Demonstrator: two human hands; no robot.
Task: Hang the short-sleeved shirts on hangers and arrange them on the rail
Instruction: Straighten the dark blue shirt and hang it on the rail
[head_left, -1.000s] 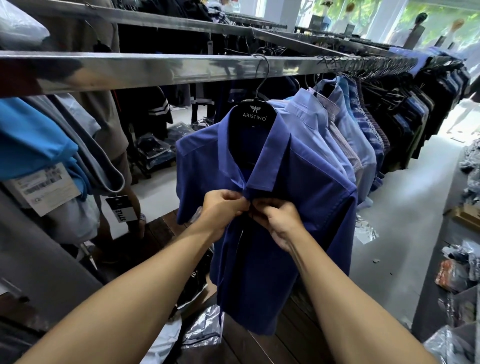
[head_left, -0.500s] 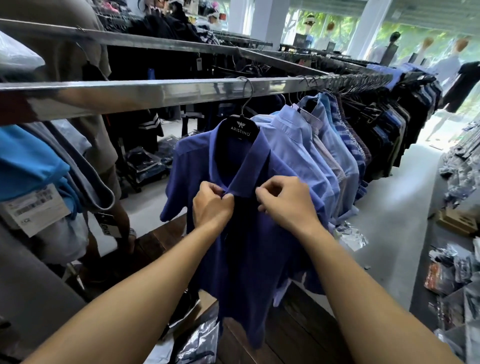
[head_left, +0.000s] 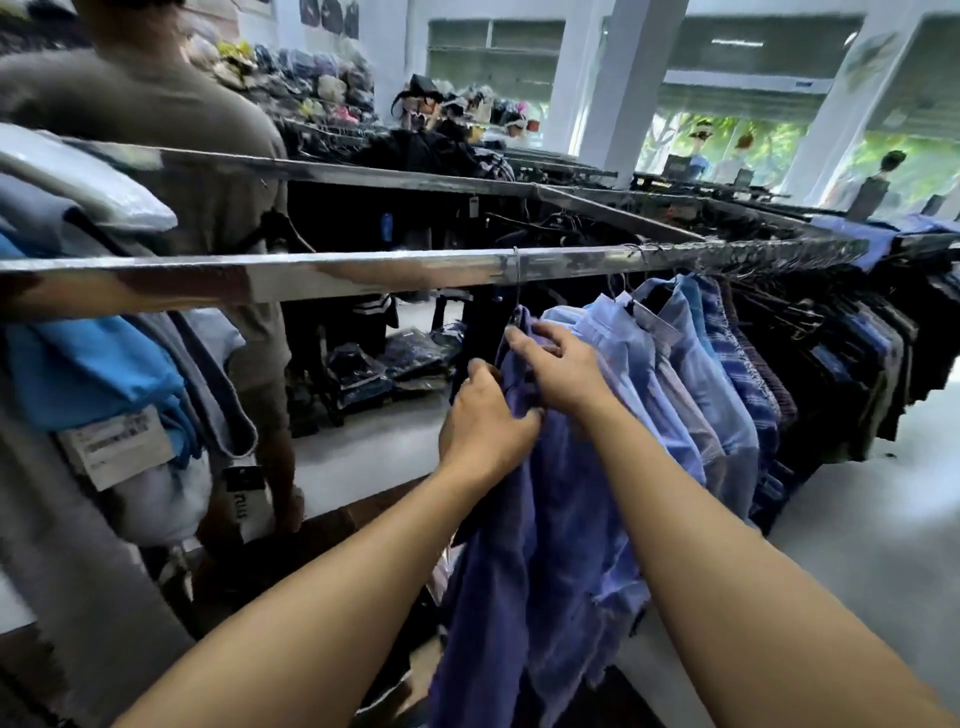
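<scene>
A dark blue short-sleeved shirt (head_left: 540, 545) hangs edge-on from a hanger whose thin hook (head_left: 516, 280) sits over the chrome rail (head_left: 322, 273). My left hand (head_left: 485, 426) grips the shirt's front fabric just below the collar. My right hand (head_left: 558, 366) lies over the shirt's shoulder, its fingers curled on the collar near the hook. Right beside it hang lighter blue shirts (head_left: 675, 379), packed along the rail.
Dark garments (head_left: 841, 364) fill the rail further right. A bright blue garment with a paper tag (head_left: 93, 374) hangs at the left. A person in a grey-brown shirt (head_left: 171, 156) stands behind the rail. A second rail (head_left: 363, 174) runs behind. Pale floor (head_left: 872, 519) lies to the right.
The shirt has turned from facing me to edge-on and slid right against the light blue shirts. Both hands rose from the button placket to the collar and shoulder. The view tilted up.
</scene>
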